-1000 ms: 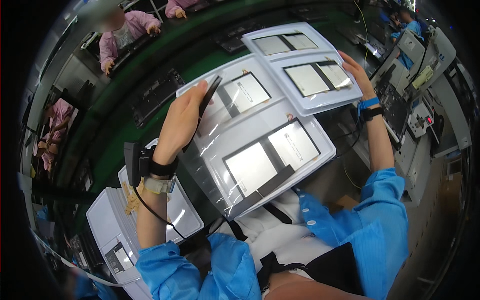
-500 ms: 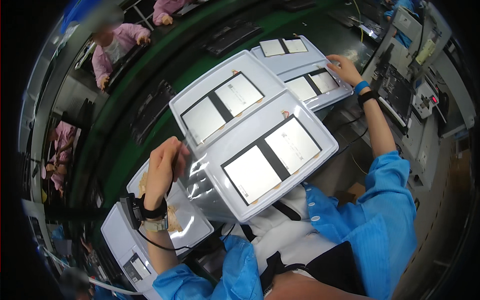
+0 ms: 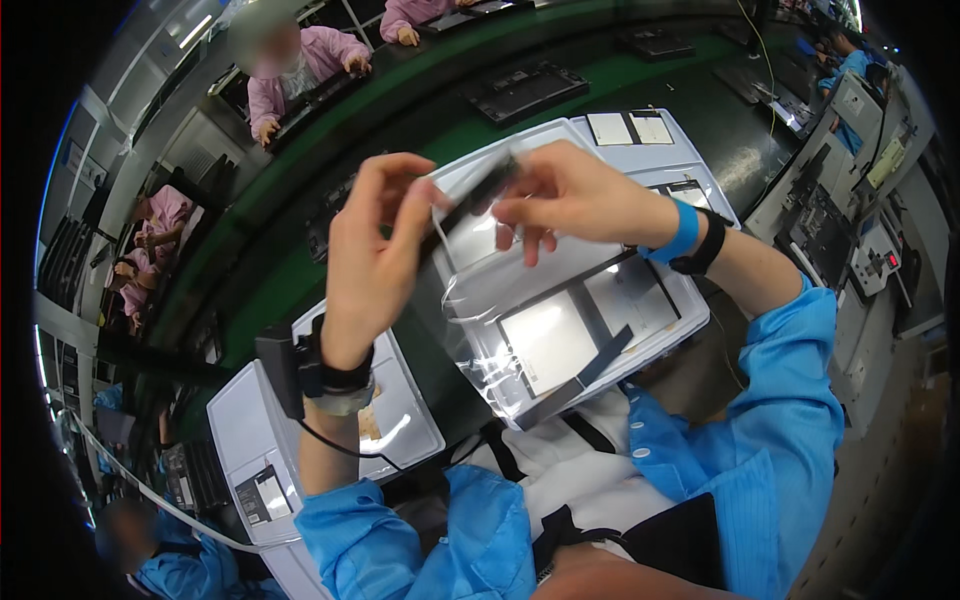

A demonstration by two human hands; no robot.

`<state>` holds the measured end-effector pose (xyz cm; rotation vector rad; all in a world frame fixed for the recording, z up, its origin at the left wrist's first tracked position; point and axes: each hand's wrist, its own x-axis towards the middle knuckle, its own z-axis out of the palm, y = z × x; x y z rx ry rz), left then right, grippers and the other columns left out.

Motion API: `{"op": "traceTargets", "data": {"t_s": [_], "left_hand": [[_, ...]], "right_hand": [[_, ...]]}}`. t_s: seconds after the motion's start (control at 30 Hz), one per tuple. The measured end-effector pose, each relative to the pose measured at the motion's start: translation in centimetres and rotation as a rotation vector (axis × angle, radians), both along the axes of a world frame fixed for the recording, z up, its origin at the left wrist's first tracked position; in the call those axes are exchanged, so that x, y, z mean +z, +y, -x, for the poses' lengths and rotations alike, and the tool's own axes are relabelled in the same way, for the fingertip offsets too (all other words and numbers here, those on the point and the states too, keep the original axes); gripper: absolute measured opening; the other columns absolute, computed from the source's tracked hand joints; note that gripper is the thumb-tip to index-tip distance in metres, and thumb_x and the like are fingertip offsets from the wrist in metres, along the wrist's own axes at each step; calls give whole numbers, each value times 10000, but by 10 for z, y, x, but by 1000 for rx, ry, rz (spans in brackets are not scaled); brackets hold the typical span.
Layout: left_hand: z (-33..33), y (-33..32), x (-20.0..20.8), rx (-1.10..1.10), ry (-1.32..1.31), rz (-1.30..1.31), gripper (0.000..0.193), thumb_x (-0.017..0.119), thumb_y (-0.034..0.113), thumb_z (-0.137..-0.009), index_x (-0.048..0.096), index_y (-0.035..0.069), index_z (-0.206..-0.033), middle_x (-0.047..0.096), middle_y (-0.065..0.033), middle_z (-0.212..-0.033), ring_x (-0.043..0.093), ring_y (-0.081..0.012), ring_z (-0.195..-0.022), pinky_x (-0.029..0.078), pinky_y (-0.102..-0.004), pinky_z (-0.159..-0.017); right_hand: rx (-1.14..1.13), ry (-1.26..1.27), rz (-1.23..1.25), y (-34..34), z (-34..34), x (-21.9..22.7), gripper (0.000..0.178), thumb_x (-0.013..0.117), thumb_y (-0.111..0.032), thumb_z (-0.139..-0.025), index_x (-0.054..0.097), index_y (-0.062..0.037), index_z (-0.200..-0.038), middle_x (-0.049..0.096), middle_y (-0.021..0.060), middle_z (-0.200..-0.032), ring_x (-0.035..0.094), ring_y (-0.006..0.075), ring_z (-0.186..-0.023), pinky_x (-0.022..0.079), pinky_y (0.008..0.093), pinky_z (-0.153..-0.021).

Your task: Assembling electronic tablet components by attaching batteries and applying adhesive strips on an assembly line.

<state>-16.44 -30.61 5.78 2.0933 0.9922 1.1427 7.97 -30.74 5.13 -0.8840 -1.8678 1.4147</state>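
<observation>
Counter (image 3: 420, 110), dark green — curving from near left to far right; co-worker's pink sleeves (image 3: 330, 45) beyond, far left. Dark strip (image 3: 490, 182), raised above white tray (image 3: 570, 268): motion-blurred, ends partly covered; long axis near left to far right. Left hand (image 3: 378, 250), right hand (image 3: 585, 195): half-curled at its ends — pinch cannot be told.
</observation>
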Motion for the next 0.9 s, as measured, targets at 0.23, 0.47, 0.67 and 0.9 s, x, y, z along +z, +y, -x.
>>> {"op": "traceTargets", "data": {"t_s": [0.23, 0.47, 0.67, 0.9], "left_hand": [[39, -64, -115, 118, 27, 212, 765, 484, 380, -1045, 175, -67, -1584, 224, -251, -1645, 205, -345, -1541, 160, -412, -1246], [-41, -109, -137, 64, -591, 438, 840, 514, 126, -958, 18, -36, -1616, 139, -233, -1662, 205, -317, -1522, 124, -387, -1237], [-65, -92, -150, 74, -666, 389, 856, 511, 62, -943, -3, -8, -1624, 81, -204, -1678, 161, -300, -1534, 89, -376, -1239], [-27, -61, -150, -8, -283, 379, 784, 558, 272, -1041, 112, -62, -1593, 237, -310, -1616, 256, -374, -1511, 206, -413, -1231]], "right_hand": [[-435, -421, -583, 17, -81, -48, 531, 739, -194, -897, 553, -16, -1362, 664, 112, -1159, 641, 194, -1085, 510, 303, -802], [-466, -250, -270, 16, -102, -108, 745, 674, -348, -984, 346, 17, -1545, 486, 214, -1489, 477, 304, -1375, 391, 385, -1129], [-459, -153, -241, 54, -105, -105, 698, 662, -358, -992, 411, 45, -1504, 538, 214, -1453, 514, 271, -1336, 383, 342, -1127], [-418, -269, -181, 63, -134, -100, 577, 564, -349, -1057, 460, 0, -1504, 578, 142, -1414, 535, 206, -1294, 400, 297, -1097]]}}
